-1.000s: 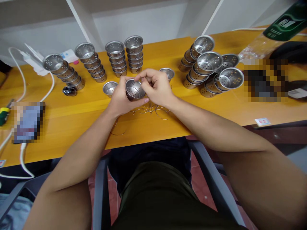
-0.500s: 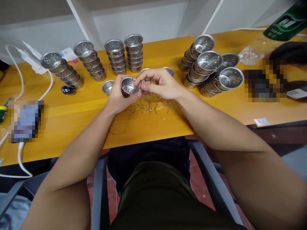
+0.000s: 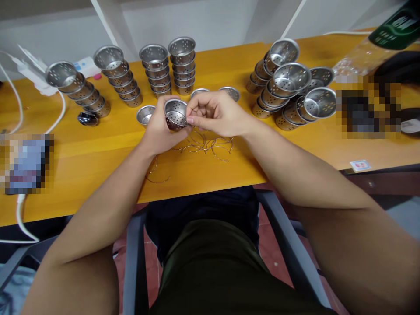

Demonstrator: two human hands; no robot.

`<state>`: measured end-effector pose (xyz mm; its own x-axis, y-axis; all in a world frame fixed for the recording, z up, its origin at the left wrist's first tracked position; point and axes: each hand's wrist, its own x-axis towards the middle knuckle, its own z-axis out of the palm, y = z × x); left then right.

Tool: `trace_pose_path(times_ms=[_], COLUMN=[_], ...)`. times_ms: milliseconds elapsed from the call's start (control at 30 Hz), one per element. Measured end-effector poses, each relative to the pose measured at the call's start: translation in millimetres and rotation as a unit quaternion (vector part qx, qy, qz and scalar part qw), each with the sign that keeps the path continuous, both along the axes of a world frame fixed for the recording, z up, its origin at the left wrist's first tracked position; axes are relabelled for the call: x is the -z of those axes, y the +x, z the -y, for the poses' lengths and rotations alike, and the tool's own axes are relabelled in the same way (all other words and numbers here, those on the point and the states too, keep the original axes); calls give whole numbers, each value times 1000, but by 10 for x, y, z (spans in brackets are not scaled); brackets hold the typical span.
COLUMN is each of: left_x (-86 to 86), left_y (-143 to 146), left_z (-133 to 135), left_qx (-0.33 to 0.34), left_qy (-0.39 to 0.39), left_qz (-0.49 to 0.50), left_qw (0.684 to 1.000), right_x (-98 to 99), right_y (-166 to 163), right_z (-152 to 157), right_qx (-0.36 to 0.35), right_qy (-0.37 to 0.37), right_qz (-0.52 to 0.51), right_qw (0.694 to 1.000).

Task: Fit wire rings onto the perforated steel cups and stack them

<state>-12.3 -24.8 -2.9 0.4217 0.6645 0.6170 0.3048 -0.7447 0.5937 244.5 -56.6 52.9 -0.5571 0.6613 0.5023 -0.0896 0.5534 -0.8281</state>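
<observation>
My left hand (image 3: 160,131) is wrapped round a perforated metal cup (image 3: 176,114), its mouth tilted up toward me. At the cup's right rim, my right hand (image 3: 220,113) pinches with thumb and forefinger. Whatever sits in that pinch is too small or hidden to make out. Thin curved metal wires (image 3: 206,149) lie loosely tangled on the table just below both hands. One more wire (image 3: 157,180) rests near my left wrist. Another perforated cup (image 3: 143,115) stands just left of my left hand, and two more (image 3: 230,93) are partly covered behind my right hand.
Stacks of perforated cups line the back left (image 3: 154,65) and the right (image 3: 292,83) of the yellow table (image 3: 108,175). A phone (image 3: 28,162) on a white cable lies at left, by a small dark shiny object (image 3: 87,119). A green-labelled plastic bottle (image 3: 357,59) lies at far right.
The right fingers have closed in at the cup's right rim, with the thumb lower and straighter. My left hand still holds the cup. The whole view has shifted slightly.
</observation>
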Motion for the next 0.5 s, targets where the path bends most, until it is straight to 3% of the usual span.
trace_pose_path(times_ms=[300,500], left_x=[-25,-56], left_y=[12,32], left_z=[-36,9], left_qx=[34,25], left_qy=[97,74], left_qz=[6,10], left_qw=[995,997], right_x=[49,45], right_y=[-34,-28], right_z=[13,35], right_qx=[21,27], right_qy=[15,-8], right_qz=[16,37], right_qw=[1000,999])
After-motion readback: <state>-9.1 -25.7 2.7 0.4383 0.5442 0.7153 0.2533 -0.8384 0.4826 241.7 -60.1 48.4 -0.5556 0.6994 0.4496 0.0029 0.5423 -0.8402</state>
